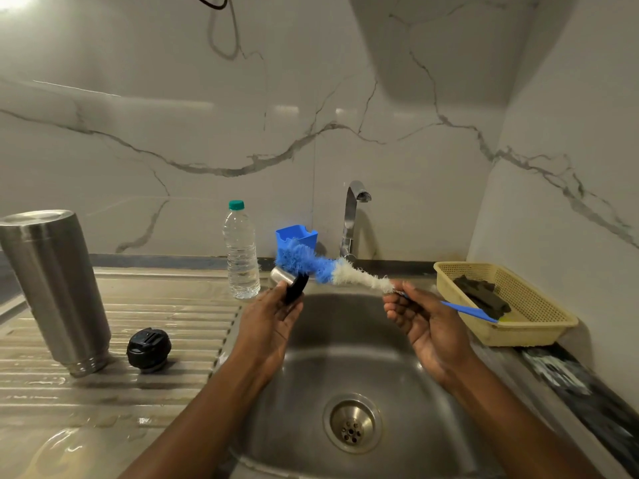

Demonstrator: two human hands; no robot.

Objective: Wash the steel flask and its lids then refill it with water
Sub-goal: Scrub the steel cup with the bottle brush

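Scrubbing a flask lid over the steel sink (345, 344).
The steel flask (55, 288) stands mouth-down on the drainboard (166, 305), at nine o'clock from the basin, with the black stopper lid (148, 349) just beside it. The right hand (425, 323) pinches the bottle brush (325, 271) by its handle. The blue bristles touch the steel cap lid (285, 276), gripped in the left hand's (273, 319) curled fingers.

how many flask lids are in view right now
2. One black lid stands on the draining board beside the steel flask; one steel-and-black lid is held in the left hand above the sink.
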